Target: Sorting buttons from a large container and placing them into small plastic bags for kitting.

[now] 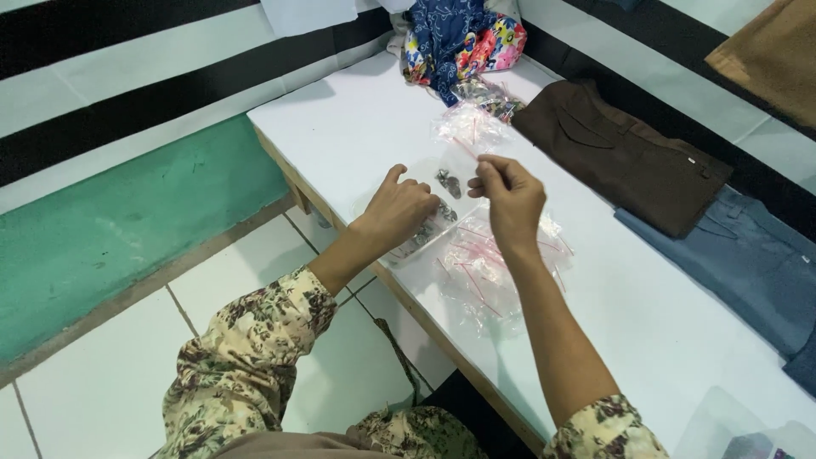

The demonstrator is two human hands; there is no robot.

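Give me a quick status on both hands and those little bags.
Left hand flat on a clear bag of small metal pieces. Right hand raised, fingertips pinched; what they hold, cannot tell. Empty clear bags piled beneath it on the white table.

Part of the bag of small metal pieces (425,231) is hidden under the left hand (401,211). What is pinched in the right hand (508,197) grip cannot be made out (too small). The clear container (748,438) and tan cloth (769,51) are cut off by the frame edges.
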